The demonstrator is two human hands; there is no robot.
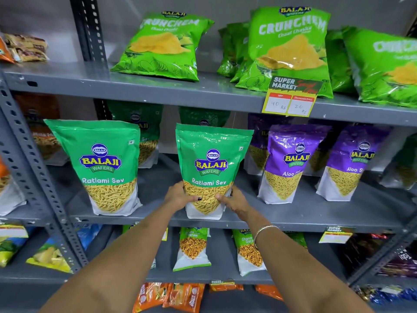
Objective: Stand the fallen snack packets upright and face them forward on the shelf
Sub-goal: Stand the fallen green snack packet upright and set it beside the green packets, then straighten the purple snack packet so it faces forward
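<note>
A green Ratlami Sev packet [212,159] stands upright at the front of the middle grey shelf [316,219], its label facing me. My left hand [179,196] grips its lower left side and my right hand [234,199] grips its lower right side, thumbs across the front. A second green Ratlami Sev packet [101,163] stands upright to the left, facing forward. Two purple Aloo Sev packets [291,163] [354,163] stand upright to the right. More packets stand behind them in shadow.
Green Crunchem chip bags [162,46] [291,48] lean back on the top shelf, with a yellow price tag [291,102] on its edge. Smaller green packets [193,247] stand on the lower shelf. A slotted grey upright [33,159] borders the left.
</note>
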